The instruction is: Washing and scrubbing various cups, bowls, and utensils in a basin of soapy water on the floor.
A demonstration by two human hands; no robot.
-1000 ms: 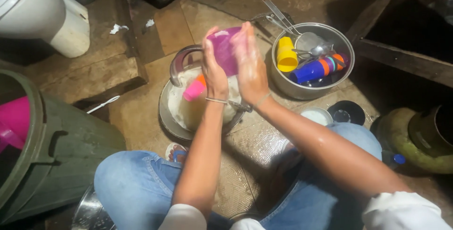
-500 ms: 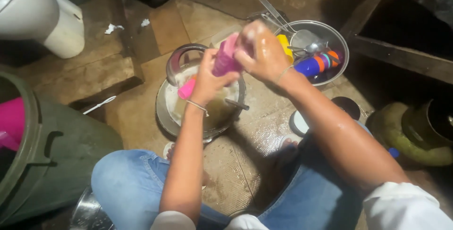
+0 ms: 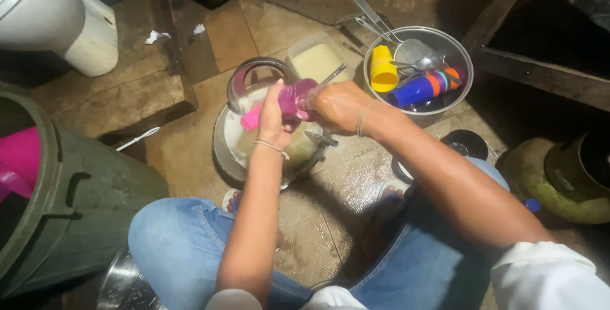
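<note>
nearest are the person's knees in blue jeans [image 3: 184,246], squatting on a wet floor [image 3: 330,221], with a dark green bin [image 3: 82,202] at the left. just beyond them the left hand [image 3: 274,116] is wrapped around a purple cup [image 3: 293,99], fingers closed on its side, holding it tilted over a metal basin [image 3: 222,151] of cloudy soapy water. the right hand [image 3: 337,106] is closed against the cup's open end; whether its fingers reach inside or pinch a cloth cannot be told. both hands look wet and slick, so the cup could well slip from the left hand's hold and drop into the basin, splashing suds over the jeans and floor. a pink cup [image 3: 251,119] lies in the basin just beside the left hand, and a metal utensil [image 3: 319,138] sticks over the rim below the right wrist; a careless elbow or turn of the wrist might knock either out.

further off, a clear container [image 3: 318,59] of pale liquid stands just behind the hands and could be tipped by a wide swing. beyond it a steel bowl [image 3: 467,68] holds a yellow cup [image 3: 383,68], a blue and orange bottle [image 3: 422,89] and ladles [image 3: 406,46], loosely heaped, so another piece tossed in might slide out.
</note>
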